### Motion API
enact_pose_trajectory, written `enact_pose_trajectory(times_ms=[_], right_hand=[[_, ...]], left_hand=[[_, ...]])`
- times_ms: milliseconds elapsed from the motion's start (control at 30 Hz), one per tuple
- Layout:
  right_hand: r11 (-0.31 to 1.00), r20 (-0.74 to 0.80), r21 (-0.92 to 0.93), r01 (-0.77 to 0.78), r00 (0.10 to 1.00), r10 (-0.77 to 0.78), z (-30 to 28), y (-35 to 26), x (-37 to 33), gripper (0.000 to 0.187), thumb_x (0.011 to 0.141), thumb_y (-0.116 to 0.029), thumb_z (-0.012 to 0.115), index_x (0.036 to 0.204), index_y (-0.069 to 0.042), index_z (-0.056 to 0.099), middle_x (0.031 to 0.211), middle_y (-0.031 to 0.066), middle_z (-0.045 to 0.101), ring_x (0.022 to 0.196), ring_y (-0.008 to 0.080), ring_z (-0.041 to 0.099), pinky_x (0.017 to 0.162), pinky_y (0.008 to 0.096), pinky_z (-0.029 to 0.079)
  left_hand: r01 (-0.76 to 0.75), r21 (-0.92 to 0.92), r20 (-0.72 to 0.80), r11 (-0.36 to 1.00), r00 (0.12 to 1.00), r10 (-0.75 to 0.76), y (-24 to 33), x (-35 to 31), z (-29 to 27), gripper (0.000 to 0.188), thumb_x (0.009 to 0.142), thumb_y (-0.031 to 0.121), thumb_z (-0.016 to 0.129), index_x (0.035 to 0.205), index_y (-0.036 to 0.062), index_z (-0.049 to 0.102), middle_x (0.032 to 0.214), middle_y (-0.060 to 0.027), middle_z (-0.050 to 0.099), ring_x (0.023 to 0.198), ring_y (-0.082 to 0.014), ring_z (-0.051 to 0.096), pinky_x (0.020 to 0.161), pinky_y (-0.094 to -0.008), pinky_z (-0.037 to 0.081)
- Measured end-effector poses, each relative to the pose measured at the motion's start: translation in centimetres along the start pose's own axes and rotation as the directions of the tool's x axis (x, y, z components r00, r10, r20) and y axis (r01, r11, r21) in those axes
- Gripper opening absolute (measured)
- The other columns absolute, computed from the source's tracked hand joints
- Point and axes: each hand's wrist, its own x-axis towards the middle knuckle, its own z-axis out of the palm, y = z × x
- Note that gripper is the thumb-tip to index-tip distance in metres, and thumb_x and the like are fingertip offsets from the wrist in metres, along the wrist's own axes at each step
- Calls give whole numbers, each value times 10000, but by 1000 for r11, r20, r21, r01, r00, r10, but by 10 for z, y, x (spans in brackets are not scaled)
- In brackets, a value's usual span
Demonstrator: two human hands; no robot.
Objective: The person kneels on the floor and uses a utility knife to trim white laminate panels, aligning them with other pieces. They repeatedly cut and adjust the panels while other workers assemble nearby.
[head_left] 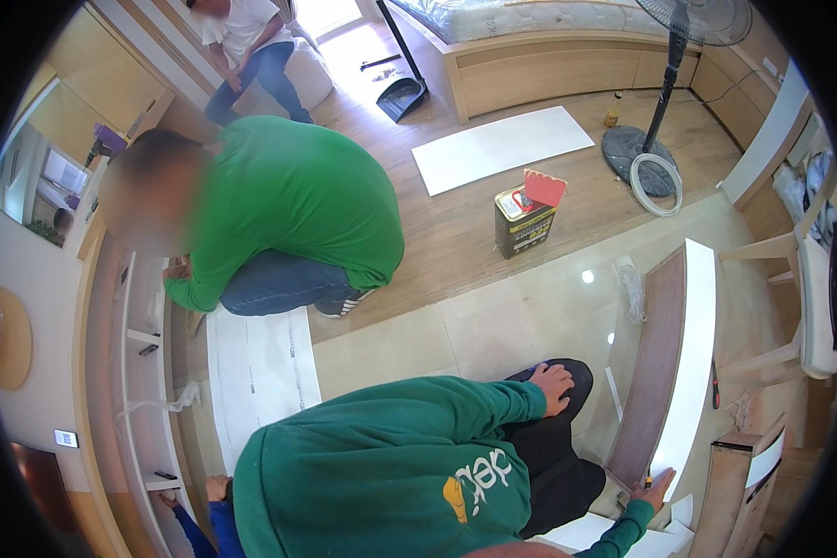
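Note:
My left hand [553, 387] rests on my dark-trousered left knee [577, 372], fingers spread, nothing in it. Farther right and lower, my right hand [658, 489] is at the near end of a long white board [697, 325]. Its fingers close round a small yellow-and-black tool [648, 483], whose kind is too small to make out. Along the white board runs a brown panel face [649, 363]. White offcuts [656, 542] lie below my right forearm. A narrow white strip [614, 393] is on the floor between my left knee and the panel.
A co-worker in a green shirt [298, 195] crouches by low shelving [144, 372]. Blue sleeves [221, 528] of another person show lower left; someone in white sits behind. Nearby are a metal can [523, 228], a white panel [502, 149], a fan [656, 149] and a screwdriver [715, 384].

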Motion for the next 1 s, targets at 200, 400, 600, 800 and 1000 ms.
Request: enact_pose_trajectory(times_ms=[200,400,600,800,1000], right_hand=[[1000,-4,26,-5,1000,5,-3,-2,-2,1021,596,14,781,1456,-18,233,1531,162,223,1396,296,277,1130,325,270],[1000,-33,2,31,999,-31,5,8,1,1009,610,0,792,1457,-33,244,1536,129,227,1391,267,290,1135,317,280],[1000,-7,-3,0,1000,0,2,3,-1,1013,613,-6,794,1460,-35,238,1539,128,220,1394,265,284,1137,315,276],[1000,4,8,-22,1000,22,-1,-2,-1,1018,614,-7,795,1462,-38,234,1539,127,221,1395,263,282,1139,314,272],[1000,-17,7,1,1000,-1,8,15,4,1020,611,-15,799,1462,-39,236,1538,129,219,1399,261,273,1143,312,264]], left_hand=[[-6,-5,-21,1000,1000,5,-4,1,7,442,828,341,586,1205,111,566,1319,-87,474,1317,-292,335,1049,-556,257],[-6,-6,-21,1000,1000,6,-1,-1,2,439,829,340,586,1203,110,567,1317,-88,476,1316,-292,338,1051,-552,253],[-5,-11,-1,1000,1000,4,-2,-1,1,444,833,341,584,1208,103,564,1327,-92,469,1321,-292,333,1053,-549,254],[-4,-9,2,1000,1000,4,-2,-1,1,447,835,340,583,1213,102,561,1332,-93,465,1324,-291,328,1050,-556,257],[-10,-11,-9,1000,1000,10,0,2,4,447,829,341,588,1210,109,565,1320,-87,471,1322,-286,327,1045,-557,262]])
